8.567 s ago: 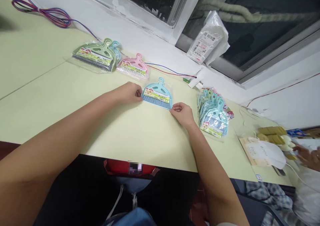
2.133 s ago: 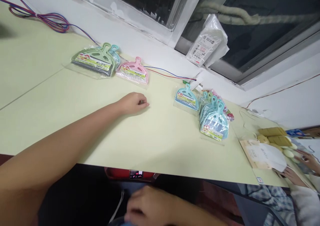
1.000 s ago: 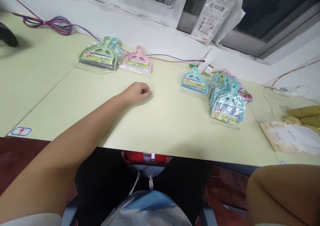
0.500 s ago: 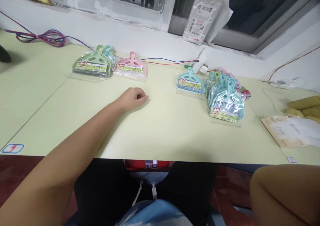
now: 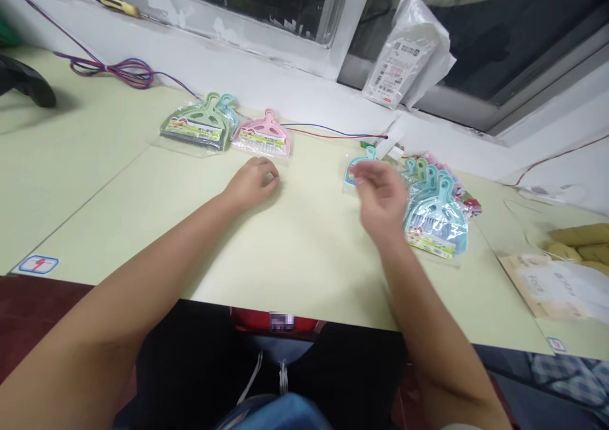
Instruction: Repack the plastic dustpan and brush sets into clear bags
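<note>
My left hand [image 5: 252, 184] rests on the table, its fingers loosely curled in and nothing visible in them. Just beyond it lies a pink dustpan-and-brush set [image 5: 262, 136] in clear plastic. Left of that is a green dustpan set [image 5: 197, 125], overlapping a blue dustpan [image 5: 228, 105] behind it. My right hand [image 5: 384, 201] is raised over the right half of the table, slightly blurred, fingers partly bent and apart, holding nothing I can see. It partly covers a single wrapped blue dustpan set [image 5: 353, 169]. Beside it several wrapped sets overlap in a stack [image 5: 438, 217].
Coiled red-and-blue wires [image 5: 111, 71] lie at the back left, a black curved object [image 5: 28, 81] at the left edge. A screwdriver [image 5: 117, 4] and a plastic-wrapped package [image 5: 404, 56] are on the window ledge. At right are a paper package [image 5: 547, 287] and yellow-green fabric [image 5: 580, 236].
My right hand has come up from beside the table to in front of the single blue dustpan set. My left hand has barely moved on the table. The view has shifted and tilted a little.
</note>
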The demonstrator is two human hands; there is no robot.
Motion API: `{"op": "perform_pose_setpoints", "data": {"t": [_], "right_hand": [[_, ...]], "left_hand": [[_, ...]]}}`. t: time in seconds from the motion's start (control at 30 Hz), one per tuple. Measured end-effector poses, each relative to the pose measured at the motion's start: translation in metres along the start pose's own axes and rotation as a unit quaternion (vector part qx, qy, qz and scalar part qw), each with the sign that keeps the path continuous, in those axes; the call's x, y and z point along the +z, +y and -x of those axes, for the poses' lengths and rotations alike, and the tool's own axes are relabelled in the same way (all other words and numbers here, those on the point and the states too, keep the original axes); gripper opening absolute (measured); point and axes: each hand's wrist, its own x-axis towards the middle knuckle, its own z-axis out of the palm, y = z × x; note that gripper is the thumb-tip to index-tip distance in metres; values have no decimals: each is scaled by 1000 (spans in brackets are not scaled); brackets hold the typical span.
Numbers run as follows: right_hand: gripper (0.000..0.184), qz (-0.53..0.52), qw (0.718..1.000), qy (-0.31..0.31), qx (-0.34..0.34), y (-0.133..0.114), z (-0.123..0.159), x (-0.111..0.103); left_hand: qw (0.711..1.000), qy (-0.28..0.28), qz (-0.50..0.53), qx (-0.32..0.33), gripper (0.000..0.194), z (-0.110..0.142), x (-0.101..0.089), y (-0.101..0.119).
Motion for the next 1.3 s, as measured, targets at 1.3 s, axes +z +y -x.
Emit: {"op": "perform_pose_setpoints", "data": {"t": [1.3], "right_hand": [[30,18,993,-47,105,54,8,33]], "left_hand": [[981,-161,-83,-64,38,74,-82,-41]]}}
